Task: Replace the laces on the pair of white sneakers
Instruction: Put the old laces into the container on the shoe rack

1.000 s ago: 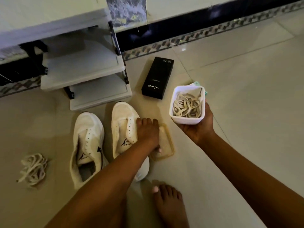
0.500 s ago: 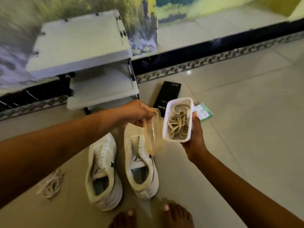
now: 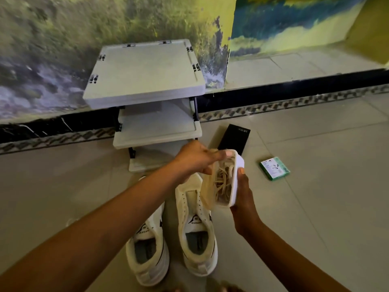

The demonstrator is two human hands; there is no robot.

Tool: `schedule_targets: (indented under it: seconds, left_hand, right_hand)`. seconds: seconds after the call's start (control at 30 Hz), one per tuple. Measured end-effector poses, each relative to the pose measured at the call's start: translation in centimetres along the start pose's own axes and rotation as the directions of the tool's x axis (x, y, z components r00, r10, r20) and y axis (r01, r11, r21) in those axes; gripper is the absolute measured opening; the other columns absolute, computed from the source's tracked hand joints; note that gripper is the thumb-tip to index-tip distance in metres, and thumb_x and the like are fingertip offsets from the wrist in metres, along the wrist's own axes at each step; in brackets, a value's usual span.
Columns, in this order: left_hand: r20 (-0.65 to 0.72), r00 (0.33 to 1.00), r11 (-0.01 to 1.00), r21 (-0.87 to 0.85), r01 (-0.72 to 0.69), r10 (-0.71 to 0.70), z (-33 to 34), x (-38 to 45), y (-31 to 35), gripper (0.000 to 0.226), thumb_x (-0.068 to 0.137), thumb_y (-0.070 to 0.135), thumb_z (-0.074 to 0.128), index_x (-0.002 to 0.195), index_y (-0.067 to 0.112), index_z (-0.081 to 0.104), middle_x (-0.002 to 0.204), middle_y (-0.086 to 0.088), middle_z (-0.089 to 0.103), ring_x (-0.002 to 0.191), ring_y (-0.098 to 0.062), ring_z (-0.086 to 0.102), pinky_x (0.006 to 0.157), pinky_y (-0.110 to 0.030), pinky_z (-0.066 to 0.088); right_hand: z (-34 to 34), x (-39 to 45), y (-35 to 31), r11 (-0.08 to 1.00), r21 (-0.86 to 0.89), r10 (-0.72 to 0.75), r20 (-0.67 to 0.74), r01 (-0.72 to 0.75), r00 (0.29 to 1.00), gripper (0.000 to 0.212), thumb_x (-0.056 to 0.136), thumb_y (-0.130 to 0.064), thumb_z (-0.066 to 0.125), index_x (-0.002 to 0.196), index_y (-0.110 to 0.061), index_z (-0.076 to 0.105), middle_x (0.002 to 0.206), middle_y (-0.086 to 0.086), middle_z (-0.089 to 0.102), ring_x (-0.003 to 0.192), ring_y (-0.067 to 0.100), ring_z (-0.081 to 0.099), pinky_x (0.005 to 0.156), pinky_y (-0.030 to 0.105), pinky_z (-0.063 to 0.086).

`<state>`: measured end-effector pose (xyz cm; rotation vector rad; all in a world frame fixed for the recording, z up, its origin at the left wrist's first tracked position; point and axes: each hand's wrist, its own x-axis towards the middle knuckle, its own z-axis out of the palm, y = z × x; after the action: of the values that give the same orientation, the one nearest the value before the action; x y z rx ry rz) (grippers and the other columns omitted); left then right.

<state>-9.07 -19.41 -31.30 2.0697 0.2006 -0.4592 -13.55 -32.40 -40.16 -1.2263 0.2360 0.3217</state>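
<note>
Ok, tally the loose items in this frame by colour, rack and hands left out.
White: 3, the two white lace-less sneakers and the white plastic tub of laces.
Translucent: 1, the clear plastic lid.
Black: 1, the black rectangular box.
Green: 1, the small green packet.
Total: 6

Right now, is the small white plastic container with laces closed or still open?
Not closed: the translucent lid leans against the white plastic container, a gap showing the laces inside.

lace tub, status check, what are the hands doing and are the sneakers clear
Right hand grips white tub of laces. Left hand holds clear lid against it. Sneakers unlaced on floor below, nothing on them.
</note>
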Motion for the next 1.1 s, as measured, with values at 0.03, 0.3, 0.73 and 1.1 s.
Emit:
schedule_targets:
  seconds: [0.03,0.3,0.73,1.1]
  left_hand:
    - [0.029,1.000,0.997,-0.071,0.005,-0.003,0.1,0.0,-0.5,0.039,0.084,0.054,0.059,0.094,0.017,0.066,0.087,0.004,0.065,0.081,-0.011,0.067,0.069,-0.021,0.048]
    - [-0.077,0.981,0.964,0.213,-0.156,0.176,-0.9,-0.2,-4.0,0.043,0.082,0.024,0.071,0.123,0.029,0.060,0.131,0.002,0.053,0.113,-0.014,0.049,0.095,-0.031,0.042]
    - [0.002,0.984,0.983,-0.037,-0.179,0.179,0.2,-0.8,-4.8,0.064,0.082,0.023,0.070,0.140,0.029,0.042,0.133,0.004,0.055,0.123,-0.015,0.050,0.098,-0.034,0.046]
    - [-0.038,0.973,0.973,-0.002,-0.229,0.229,0.7,-1.3,-4.9,0.073,0.074,0.023,0.078,0.135,0.032,0.038,0.126,0.002,0.058,0.110,-0.017,0.060,0.088,-0.039,0.055]
  right_hand:
    - [0.3,0.1,0.3,1.000,0.013,0.001,0.005,-0.001,1.000,0.060,0.080,-0.071,0.044,0.121,-0.029,0.054,0.115,0.005,0.066,0.103,0.020,0.066,0.091,0.044,0.053]
    - [1.7,0.4,0.3,0.977,0.203,0.051,0.053,-0.060,0.997,0.058,0.090,-0.054,0.031,0.133,-0.020,0.049,0.122,0.011,0.063,0.108,0.025,0.063,0.089,0.042,0.054]
    - [1.1,0.8,0.4,0.967,0.220,0.117,0.074,-0.131,0.990,0.057,0.094,-0.056,0.024,0.131,-0.022,0.050,0.121,0.008,0.063,0.110,0.025,0.062,0.081,0.038,0.056]
    - [0.3,0.7,-0.7,0.924,0.336,0.138,0.150,-0.182,0.979,0.046,0.100,-0.041,0.025,0.122,-0.015,0.057,0.104,0.007,0.071,0.090,0.020,0.070,0.068,0.034,0.058]
